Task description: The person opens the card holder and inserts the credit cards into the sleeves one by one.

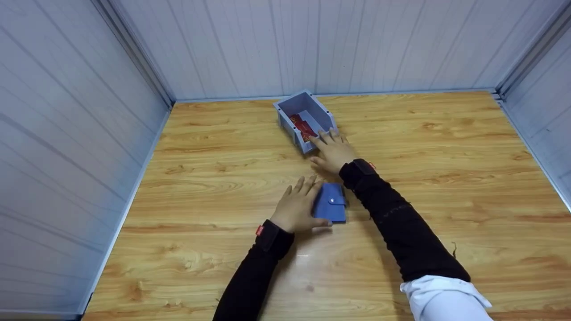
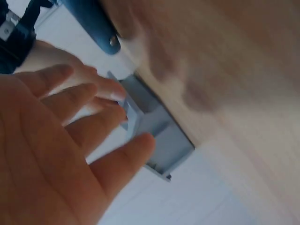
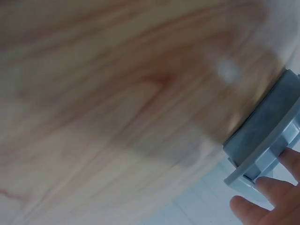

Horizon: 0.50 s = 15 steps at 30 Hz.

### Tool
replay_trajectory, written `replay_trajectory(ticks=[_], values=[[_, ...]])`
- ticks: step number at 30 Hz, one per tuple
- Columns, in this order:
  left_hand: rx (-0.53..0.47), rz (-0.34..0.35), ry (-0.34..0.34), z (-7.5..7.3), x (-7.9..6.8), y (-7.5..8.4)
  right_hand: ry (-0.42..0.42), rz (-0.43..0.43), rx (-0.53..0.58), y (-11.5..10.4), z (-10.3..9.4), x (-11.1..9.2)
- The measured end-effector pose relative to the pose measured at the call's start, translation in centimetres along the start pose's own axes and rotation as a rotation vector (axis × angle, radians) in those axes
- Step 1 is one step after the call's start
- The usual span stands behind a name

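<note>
A blue snap-fastened wallet point(image 1: 330, 203) lies on the wooden table with its strap toward the right. My left hand point(image 1: 295, 207) is at the wallet's left side, fingers extended and thumb along its near edge. In the left wrist view, the wallet point(image 2: 91, 21) shows at the top, beyond the spread fingers of the left hand point(image 2: 70, 136). Farther forward, my right hand point(image 1: 334, 154) reaches to the low front edge of a grey plastic bin point(image 1: 298, 105). Its fingertips overlap that front rim. Red packets with gold print point(image 1: 299, 124) lie inside the bin.
White panel walls point(image 1: 250, 49) enclose the table point(image 1: 200, 214) at the back and on both sides. The bin stands close to the back wall, turned at an angle. My right forearm point(image 1: 401, 227) extends across the table to the right of the wallet.
</note>
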<state>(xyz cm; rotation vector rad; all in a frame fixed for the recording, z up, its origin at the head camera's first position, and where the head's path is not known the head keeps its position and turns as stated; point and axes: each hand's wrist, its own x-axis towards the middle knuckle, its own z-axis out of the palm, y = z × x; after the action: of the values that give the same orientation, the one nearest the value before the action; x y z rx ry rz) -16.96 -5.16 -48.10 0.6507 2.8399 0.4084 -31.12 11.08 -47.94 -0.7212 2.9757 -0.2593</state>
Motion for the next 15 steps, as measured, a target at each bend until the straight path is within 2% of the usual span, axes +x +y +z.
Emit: replay_trajectory(ticks=[5,15], values=[[-0.005,0.046,-0.020,0.36,0.11,0.42,0.020,-0.010,0.010,0.06,0.05,0.00],[0.021,0.040,-0.034,0.36,-0.01,0.61,0.064,0.003,0.011,0.07,-0.16,-0.26]])
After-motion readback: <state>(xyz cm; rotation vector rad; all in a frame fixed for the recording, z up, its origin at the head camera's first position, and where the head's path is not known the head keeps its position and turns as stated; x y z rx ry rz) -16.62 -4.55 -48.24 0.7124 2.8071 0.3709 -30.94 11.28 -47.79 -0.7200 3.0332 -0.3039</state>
